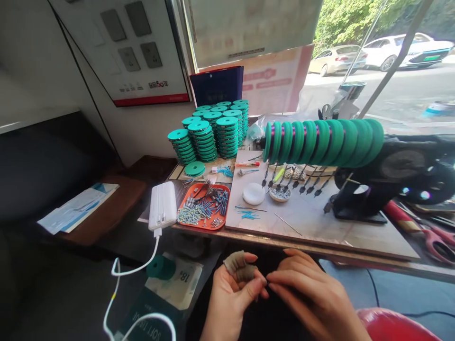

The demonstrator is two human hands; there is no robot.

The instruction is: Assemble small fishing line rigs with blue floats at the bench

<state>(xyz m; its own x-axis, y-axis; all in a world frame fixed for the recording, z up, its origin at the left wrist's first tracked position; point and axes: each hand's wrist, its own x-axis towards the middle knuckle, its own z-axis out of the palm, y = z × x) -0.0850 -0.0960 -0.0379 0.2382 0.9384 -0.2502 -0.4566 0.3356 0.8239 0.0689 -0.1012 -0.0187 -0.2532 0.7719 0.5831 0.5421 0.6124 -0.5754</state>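
Note:
In front of my lap, my left hand (240, 286) is closed in a pinch, with tan finger covers (236, 263) on two of its fingers. My right hand (313, 289) meets it, thumb and forefinger pressed together. Whatever lies between the fingertips is too small to make out. Beyond them is a board (320, 225) carrying a thin metal needle-like rod (287, 224), short blue pieces (248, 215), a white round lid (253, 193) and a small dish (280, 193) of tiny pale beads. An orange tray (204, 225) to its left holds small blue and pale tubular parts and silvery bits.
Stacked green spools (197, 142) stand at the back. A row of green foam rings (320, 142) sits on a black machine (394, 161), small dark pieces hanging below. A white power bank (162, 205) trails a cable (117, 273). Red-handled scissors (439, 244) lie right; a red rounded object (394, 324) is below.

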